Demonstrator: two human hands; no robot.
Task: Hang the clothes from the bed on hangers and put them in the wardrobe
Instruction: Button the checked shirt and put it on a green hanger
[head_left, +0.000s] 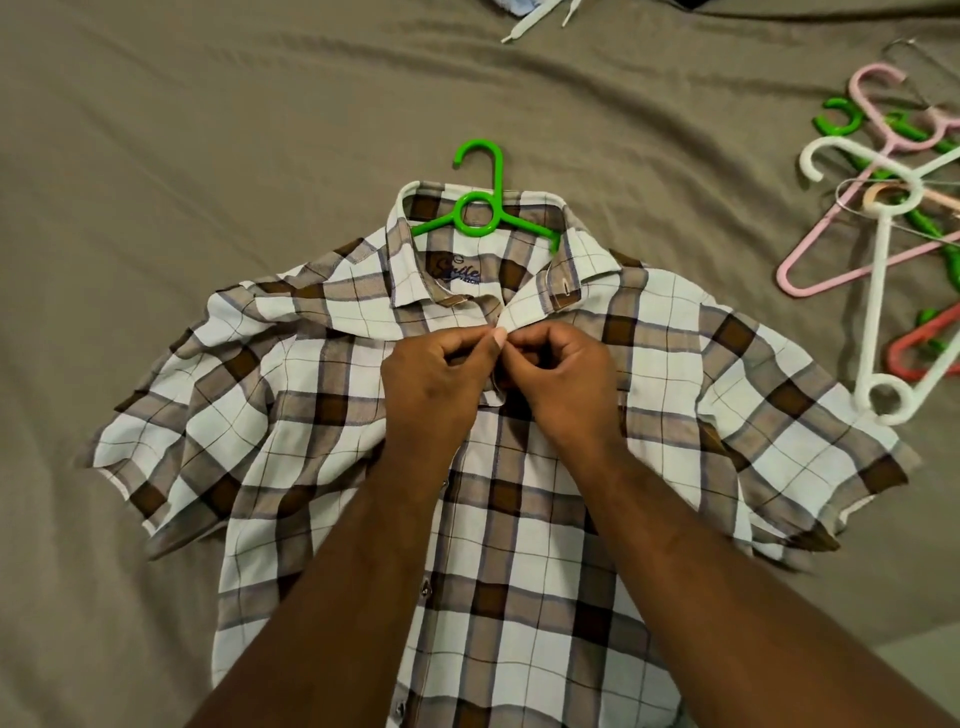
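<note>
While the plaid shirt (363, 415) is lying flat and face up on the bed sheet (208, 130), its short sleeves spreading out to either side, a green hanger (480, 208) is sitting inside its neck. The hanger's arms are running under the collar and its hook is sticking out past the collar onto the sheet. Inside the collar a label (457, 273) with dark lettering is showing.

Both hands are meeting at the top of the shirt's front, just below the collar. The left hand (436, 379) is curling its fingers and pinching one edge of the front opening between thumb and forefinger. The right hand (561, 374) is gripping the facing edge with bent fingers, so the two thumbs are almost touching. Whether a button is lying between the fingertips I cannot tell. Both forearms are stretching up over the lower part of the shirt, covering part of its button line.

Off to the right, spare hangers are lying in a loose heap on the sheet. A white hanger (875, 291) is lying over a pink hanger (810, 240), with a red hanger (894, 358) and further green ones poking out beneath. One white ring end is resting at the edge of the shirt's sleeve. At the sheet's far edge a white lace (535, 21) is trailing beside a pale blue garment (514, 5).
</note>
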